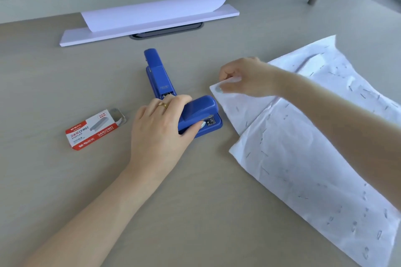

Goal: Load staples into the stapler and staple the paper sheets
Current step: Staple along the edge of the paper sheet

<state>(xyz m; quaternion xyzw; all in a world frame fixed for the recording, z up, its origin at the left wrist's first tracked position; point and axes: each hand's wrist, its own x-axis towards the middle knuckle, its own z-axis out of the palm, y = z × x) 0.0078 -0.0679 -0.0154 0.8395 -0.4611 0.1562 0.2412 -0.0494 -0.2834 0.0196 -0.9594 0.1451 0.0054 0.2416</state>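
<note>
Grey-beige counter (195, 180) carries a short blue plastic stapler (200, 115), mouth facing right toward creased, staple-dotted white paper sheets (293, 147). Left hand (158, 132) grips the stapler; right hand (243, 78) pinches the sheets' near corner, just beside that mouth.

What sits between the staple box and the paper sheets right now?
In the head view, the near blue stapler lies between the staple box and the paper sheets, with the left hand gripping it.
</note>
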